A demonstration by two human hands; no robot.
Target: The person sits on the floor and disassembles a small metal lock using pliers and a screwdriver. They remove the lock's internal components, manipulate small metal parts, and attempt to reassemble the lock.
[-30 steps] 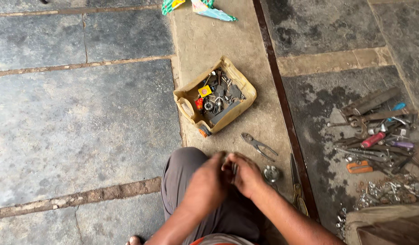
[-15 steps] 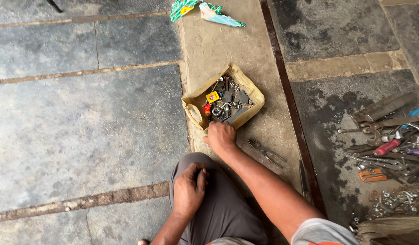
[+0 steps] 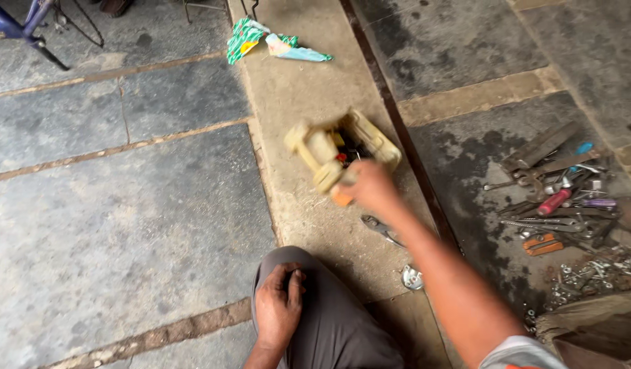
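Since half a second ago, the right hand (image 3: 371, 186) has closed its fingers on the near edge of the tan parts tray (image 3: 343, 150), tipping it, blurred, on the far concrete strip. Left hand (image 3: 278, 311) rests on the knee (image 3: 322, 307), fingers loosely curled, holding nothing; pliers (image 3: 382, 228) lie near right.

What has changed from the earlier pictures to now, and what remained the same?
The right hand left the left hand, reached forward and took hold of the yellowish box of small parts, which now looks blurred and tipped. The left hand dropped onto the grey-trousered knee. The pliers and the heap of tools stayed where they lay.
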